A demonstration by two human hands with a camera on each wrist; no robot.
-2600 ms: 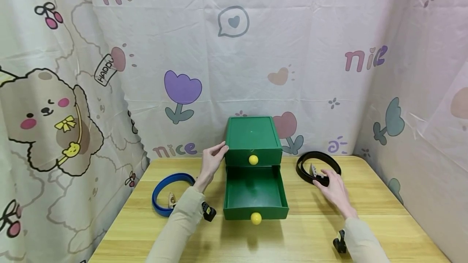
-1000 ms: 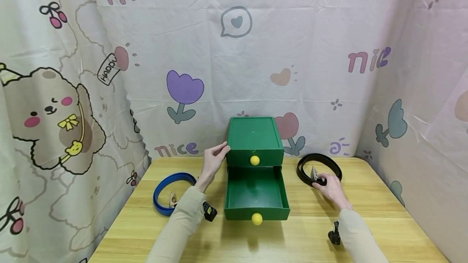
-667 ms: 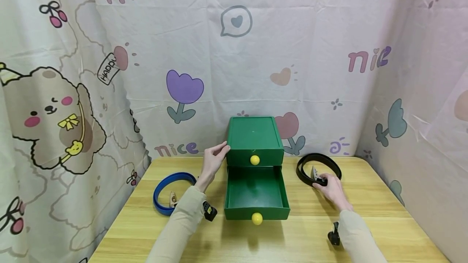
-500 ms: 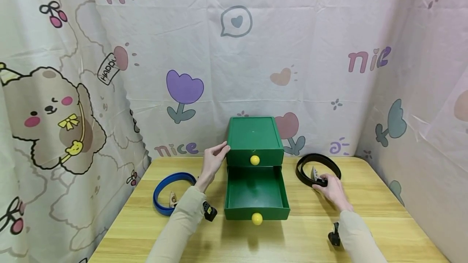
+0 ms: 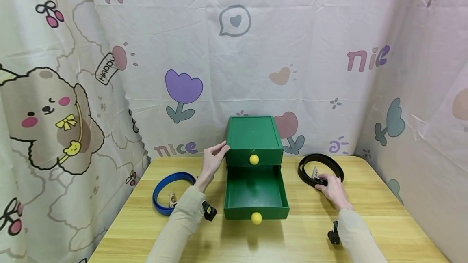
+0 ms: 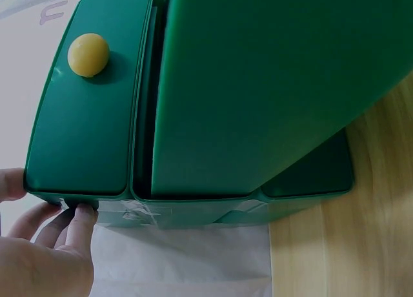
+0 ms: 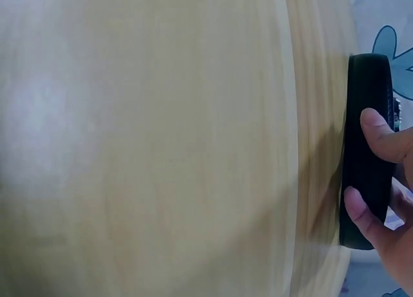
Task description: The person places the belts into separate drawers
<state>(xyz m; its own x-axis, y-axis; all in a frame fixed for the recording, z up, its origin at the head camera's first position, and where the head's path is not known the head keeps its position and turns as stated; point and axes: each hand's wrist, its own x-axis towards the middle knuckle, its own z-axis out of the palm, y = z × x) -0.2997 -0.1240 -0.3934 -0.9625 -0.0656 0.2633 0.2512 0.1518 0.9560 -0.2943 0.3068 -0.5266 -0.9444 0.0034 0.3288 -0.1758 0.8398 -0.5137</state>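
Observation:
A green two-drawer cabinet (image 5: 254,133) with yellow knobs stands at the back of the table; its lower drawer (image 5: 256,190) is pulled out and bare inside. My left hand (image 5: 211,163) holds the cabinet's upper left front corner, and the left wrist view shows fingertips (image 6: 82,216) against the side wall. To the right of the cabinet lies a coiled black belt (image 5: 305,177) with a silver buckle (image 5: 315,173). My right hand (image 5: 333,190) grips its near side. In the right wrist view the thumb and a finger press the black strap (image 7: 368,174).
A coiled blue belt (image 5: 158,196) with a gold-coloured buckle (image 5: 172,199) lies on the left of the wooden table (image 5: 310,234), partly behind my left sleeve. A printed cloth (image 5: 234,72) hangs behind the table and along both sides.
My right hand has gone from reaching over the black belt to gripping its near side. Belt and hand have lately shifted slightly right. The left hand and drawer stay put.

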